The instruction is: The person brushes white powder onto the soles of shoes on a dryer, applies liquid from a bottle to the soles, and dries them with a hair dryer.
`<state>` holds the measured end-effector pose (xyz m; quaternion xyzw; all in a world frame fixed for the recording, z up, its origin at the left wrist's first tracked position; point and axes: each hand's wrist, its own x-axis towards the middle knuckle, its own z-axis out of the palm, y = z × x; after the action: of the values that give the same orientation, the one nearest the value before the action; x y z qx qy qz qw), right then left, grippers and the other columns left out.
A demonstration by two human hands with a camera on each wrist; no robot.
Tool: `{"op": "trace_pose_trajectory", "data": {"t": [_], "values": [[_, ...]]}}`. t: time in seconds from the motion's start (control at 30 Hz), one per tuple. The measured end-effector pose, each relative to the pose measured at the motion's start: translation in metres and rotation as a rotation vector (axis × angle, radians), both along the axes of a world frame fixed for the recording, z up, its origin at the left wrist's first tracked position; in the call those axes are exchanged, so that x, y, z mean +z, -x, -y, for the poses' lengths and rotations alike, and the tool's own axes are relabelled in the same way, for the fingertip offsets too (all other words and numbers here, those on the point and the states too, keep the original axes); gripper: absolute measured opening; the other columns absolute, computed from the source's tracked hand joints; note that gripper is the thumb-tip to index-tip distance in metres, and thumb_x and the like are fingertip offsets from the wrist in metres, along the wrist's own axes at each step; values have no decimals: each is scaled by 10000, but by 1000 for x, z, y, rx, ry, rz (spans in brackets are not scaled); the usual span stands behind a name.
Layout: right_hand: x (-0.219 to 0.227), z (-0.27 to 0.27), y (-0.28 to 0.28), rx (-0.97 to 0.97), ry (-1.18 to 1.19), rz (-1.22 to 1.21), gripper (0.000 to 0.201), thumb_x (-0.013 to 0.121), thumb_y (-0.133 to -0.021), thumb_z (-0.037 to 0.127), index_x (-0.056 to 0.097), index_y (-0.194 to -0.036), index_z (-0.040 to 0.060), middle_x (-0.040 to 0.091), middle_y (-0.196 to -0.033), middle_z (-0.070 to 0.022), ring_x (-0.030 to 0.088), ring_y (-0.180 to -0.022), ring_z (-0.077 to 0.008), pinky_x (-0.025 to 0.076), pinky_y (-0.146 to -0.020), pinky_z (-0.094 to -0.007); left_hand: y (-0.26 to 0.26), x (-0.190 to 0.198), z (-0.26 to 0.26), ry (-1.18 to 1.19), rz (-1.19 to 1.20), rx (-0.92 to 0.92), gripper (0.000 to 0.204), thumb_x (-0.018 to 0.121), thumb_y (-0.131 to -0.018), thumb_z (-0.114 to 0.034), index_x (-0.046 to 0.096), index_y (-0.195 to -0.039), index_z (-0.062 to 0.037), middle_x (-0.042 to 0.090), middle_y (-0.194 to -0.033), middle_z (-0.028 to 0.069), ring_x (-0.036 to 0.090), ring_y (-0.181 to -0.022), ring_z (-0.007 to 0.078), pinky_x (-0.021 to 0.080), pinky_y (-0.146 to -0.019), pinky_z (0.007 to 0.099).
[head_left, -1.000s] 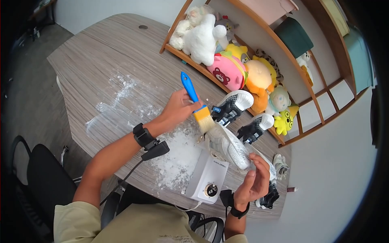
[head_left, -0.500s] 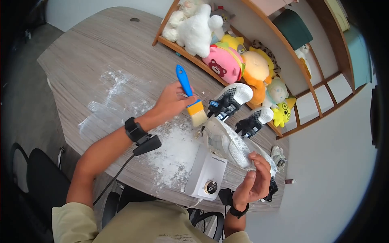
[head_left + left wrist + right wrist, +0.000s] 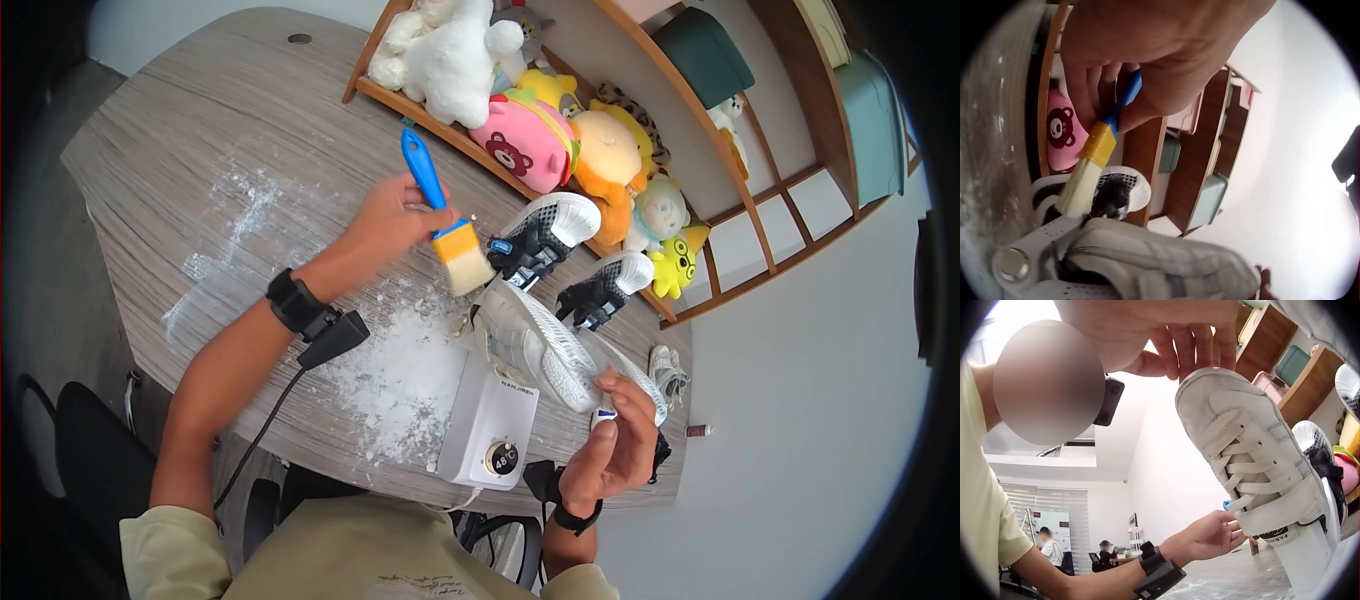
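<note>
The left hand (image 3: 390,222) pinched a brush (image 3: 455,240) by its blue handle, thumb and fingertips pressed together around it, with the yellow band and pale bristles slanting down to the right. The bristle tips hung just beside the left end of a white shoe (image 3: 540,345); whether they touched it could not be told. That shoe sat tilted above a white device (image 3: 495,425), its toe toward the near right and its laces and strap showing in the right wrist view. The right hand (image 3: 618,440) rested its fingertips at the toe, fingers fairly loose, thumb apart from them. White powder (image 3: 395,370) lay scattered on the table (image 3: 200,110) left of the device, whose display read 48°C. Farther off stood two dark shoes (image 3: 545,235) with white soles, and beyond them plush toys (image 3: 525,140) filled a wooden shelf (image 3: 400,106).
</note>
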<state>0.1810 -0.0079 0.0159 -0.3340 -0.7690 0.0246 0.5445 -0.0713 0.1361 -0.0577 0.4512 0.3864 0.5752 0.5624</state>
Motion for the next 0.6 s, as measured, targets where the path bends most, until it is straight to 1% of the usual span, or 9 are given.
{"op": "trace_pose_trajectory", "data": {"t": [0.03,0.07,0.13,0.23,0.33,0.4,0.43,0.53,0.6], "values": [[0,0,-2,9,2,15,229,504,-909,90,562,-1064,-68,630,-1024,-246,614,-958,-307,469,-951,-494,4,7,2,60,58,-39,294,704,-869,-149,550,-1088,-28,662,-1028,100,651,-990,189,523,-862,302],[0,1,-3,17,5,29,234,496,-928,98,554,-1088,-63,616,-1045,-247,607,-975,-296,461,-968,-492,5,9,4,50,131,-90,294,704,-870,-156,551,-1087,-30,662,-1030,96,651,-989,186,522,-856,299],[0,0,-3,16,0,21,235,497,-927,98,557,-1088,-62,617,-1048,-246,607,-973,-295,463,-966,-491,6,12,6,25,275,-185,296,704,-872,-170,553,-1086,-34,662,-1036,89,651,-986,181,521,-845,293],[-1,-2,-1,21,4,16,235,499,-925,98,561,-1087,-61,618,-1050,-244,608,-971,-295,465,-964,-489,-13,-4,6,85,237,-215,298,697,-878,-171,548,-1097,-34,659,-1037,92,650,-980,177,522,-830,295],[-1,-2,0,26,8,10,235,501,-925,97,564,-1087,-60,620,-1050,-244,609,-971,-296,468,-961,-486,-22,-20,2,126,49,-116,312,702,-873,-175,552,-1107,-34,656,-1039,91,649,-976,174,527,-818,293],[-1,-1,-1,24,5,3,234,501,-925,97,565,-1086,-60,621,-1049,-244,609,-973,-296,469,-960,-483,-18,-24,-1,8,2,29,321,710,-870,-189,559,-1106,-32,659,-1019,85,651,-968,168,530,-803,289],[-1,0,-2,19,3,-3,233,500,-925,97,566,-1086,-59,621,-1048,-244,609,-974,-296,470,-960,-481,-15,-18,-1,-53,-23,99,326,713,-868,-196,563,-1105,-31,660,-1009,81,651,-965,165,531,-795,287],[-1,0,-4,16,-5,-18,234,500,-924,96,566,-1086,-59,621,-1050,-243,610,-979,-297,470,-958,-471,-4,3,4,7,94,-33,317,718,-863,-178,571,-1095,-19,668,-991,81,653,-956,159,538,-792,290],[-2,-2,-4,20,-4,-24,236,500,-924,98,566,-1087,-59,622,-1051,-243,610,-983,-297,469,-956,-466,-7,10,8,15,89,-107,299,710,-868,-162,572,-1084,-9,671,-989,91,655,-954,162,540,-800,296]]}}
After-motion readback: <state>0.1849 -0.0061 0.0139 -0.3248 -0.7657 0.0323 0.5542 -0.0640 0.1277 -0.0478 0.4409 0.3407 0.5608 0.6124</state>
